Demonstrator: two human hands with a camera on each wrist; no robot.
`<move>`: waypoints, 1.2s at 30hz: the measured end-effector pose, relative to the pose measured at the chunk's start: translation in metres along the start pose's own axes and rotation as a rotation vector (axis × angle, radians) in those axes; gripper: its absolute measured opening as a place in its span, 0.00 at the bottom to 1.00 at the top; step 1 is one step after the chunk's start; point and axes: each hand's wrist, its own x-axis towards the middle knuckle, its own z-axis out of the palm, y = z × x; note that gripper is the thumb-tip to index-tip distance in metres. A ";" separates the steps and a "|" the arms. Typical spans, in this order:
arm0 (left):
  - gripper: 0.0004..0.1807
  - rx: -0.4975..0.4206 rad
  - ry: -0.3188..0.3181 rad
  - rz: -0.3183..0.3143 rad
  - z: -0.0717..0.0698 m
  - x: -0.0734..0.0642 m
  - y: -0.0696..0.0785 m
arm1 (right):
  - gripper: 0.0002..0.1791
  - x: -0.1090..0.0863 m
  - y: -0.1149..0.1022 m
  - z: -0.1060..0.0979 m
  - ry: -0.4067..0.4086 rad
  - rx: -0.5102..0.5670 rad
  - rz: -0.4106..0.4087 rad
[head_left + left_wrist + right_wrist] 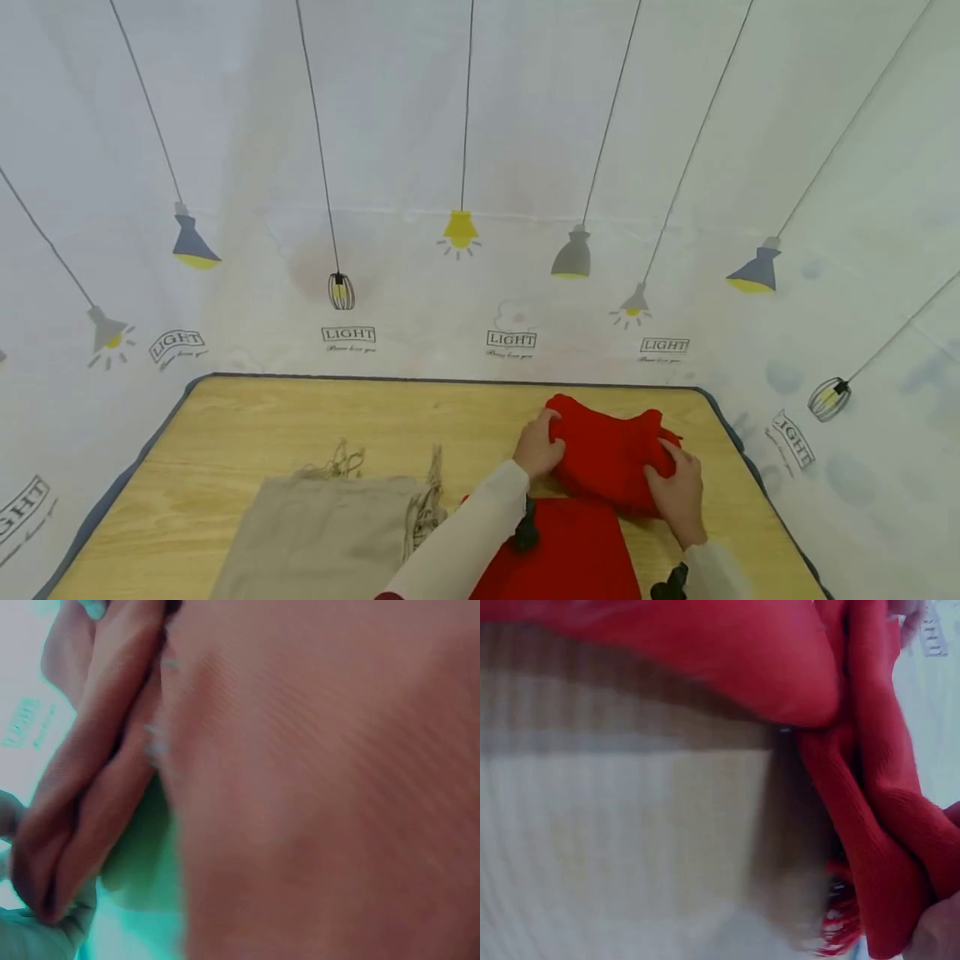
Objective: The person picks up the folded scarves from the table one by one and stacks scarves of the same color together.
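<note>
A folded red knitted scarf [603, 454] is held at the far right part of the table, one hand at each side. My left hand [538, 448] grips its left end, thumb on the near face. At the right end my right hand [678, 492] pinches the folds between thumb and fingers. The right wrist view shows thick rolled layers of the scarf [885, 817] and a red fringe [844, 922] hanging below. Nearer lies a flat red cloth [573, 542], partly behind my left sleeve; whether it joins the scarf I cannot tell.
A folded beige fringed cloth [322, 533] lies on the wooden table [247, 417], left of the red cloth. A dark edging [450, 381] runs round the table. Behind stands a white curtain [405, 150] printed with hanging lamps.
</note>
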 end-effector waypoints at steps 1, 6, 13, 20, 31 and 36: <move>0.19 -0.005 0.001 0.027 -0.003 0.000 0.006 | 0.25 0.002 -0.005 -0.003 0.013 0.009 -0.028; 0.17 -0.015 0.015 0.077 -0.023 0.001 0.039 | 0.24 0.009 -0.025 -0.019 0.039 0.018 -0.085; 0.17 -0.051 0.060 0.163 -0.053 -0.003 0.067 | 0.24 0.014 -0.057 -0.036 0.091 0.041 -0.156; 0.17 -0.102 0.065 0.171 -0.076 -0.028 0.081 | 0.24 -0.002 -0.081 -0.048 0.106 0.032 -0.213; 0.13 -0.204 0.136 0.166 -0.106 -0.081 0.082 | 0.25 -0.030 -0.105 -0.043 0.080 0.071 -0.342; 0.12 -0.232 0.126 0.180 -0.112 -0.103 0.078 | 0.25 -0.044 -0.109 -0.044 0.040 0.061 -0.342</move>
